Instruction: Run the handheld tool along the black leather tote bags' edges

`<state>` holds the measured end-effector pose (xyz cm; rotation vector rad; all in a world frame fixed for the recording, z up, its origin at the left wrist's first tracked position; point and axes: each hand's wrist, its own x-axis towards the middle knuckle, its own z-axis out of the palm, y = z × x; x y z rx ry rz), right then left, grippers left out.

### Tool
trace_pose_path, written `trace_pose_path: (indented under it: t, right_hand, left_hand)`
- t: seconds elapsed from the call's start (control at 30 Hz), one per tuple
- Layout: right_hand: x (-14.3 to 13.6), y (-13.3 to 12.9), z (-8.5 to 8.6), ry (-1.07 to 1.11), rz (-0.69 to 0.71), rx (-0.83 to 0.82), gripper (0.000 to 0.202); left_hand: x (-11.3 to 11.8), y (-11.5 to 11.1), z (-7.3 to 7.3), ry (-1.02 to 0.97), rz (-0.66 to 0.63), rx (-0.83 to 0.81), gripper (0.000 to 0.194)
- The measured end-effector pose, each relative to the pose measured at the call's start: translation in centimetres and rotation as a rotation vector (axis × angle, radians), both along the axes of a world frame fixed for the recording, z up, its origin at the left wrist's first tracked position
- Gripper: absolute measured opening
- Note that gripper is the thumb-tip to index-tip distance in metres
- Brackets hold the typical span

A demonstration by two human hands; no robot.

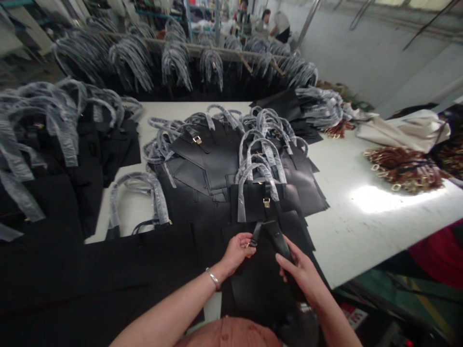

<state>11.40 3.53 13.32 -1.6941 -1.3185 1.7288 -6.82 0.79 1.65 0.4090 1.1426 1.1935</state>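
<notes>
My left hand (239, 250) is closed, fingers pinching the metal-buckled end of a narrow black strap (256, 233). In my right hand (298, 267) a wider black strap (278, 239) is gripped between thumb and fingers. The two straps come together at the top, just above a flat black bag panel (258, 289). Directly beyond my hands lies a black handbag (249, 197) with plastic-wrapped handles (260, 168) and a gold-coloured buckle (266, 203). Part of the right-hand strap is hidden behind my fingers.
More black bags (217, 154) with wrapped handles overlap on the white table (340, 241). Another pile (54, 140) stands at left. Bundled brown straps with metal rings (405, 168) lie at right. Behind, a rack (202, 53) carries many handles; people (280, 26) are farther back.
</notes>
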Motion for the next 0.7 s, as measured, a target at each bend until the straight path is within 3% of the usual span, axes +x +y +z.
trace_pose_path:
  t: [0.13,0.23,0.37,0.43,0.5,0.6,0.7]
  right_hand:
    - [1.2,-1.0,-0.5,-0.006,0.125,-0.091,0.086]
    - [1.1,-1.9,-1.1,0.007,0.154,-0.1,0.082]
    - [1.2,-1.9,-1.1,-0.025,0.053,-0.018,0.078]
    - [1.9,-1.6,-0.8,-0.048,0.028,-0.02,0.064]
    - [2.9,-1.5,-0.7,-0.068,0.003,-0.058,0.05]
    - [4.3,-2.1,-1.7,-0.064,-0.066,-0.097,0.046]
    - [5.2,-3.2,-3.4,-0.092,-0.09,-0.063,0.047]
  left_hand:
    - [0.2,-0.1,-0.3,0.027,-0.03,0.018,0.052]
    - [0.4,-0.2,-0.2,0.228,-0.105,0.042,0.047]
    - [-0.9,0.4,1.6,0.877,-0.101,0.146,0.044]
    - [-1.9,1.0,2.7,1.259,-0.108,0.165,0.041]
    - [-2.7,1.6,3.6,1.512,-0.177,0.14,0.035]
    - [-3.2,2.6,4.0,1.612,-0.31,0.108,0.027]
    - [-3.5,3.5,3.8,1.488,-0.437,0.058,0.027]
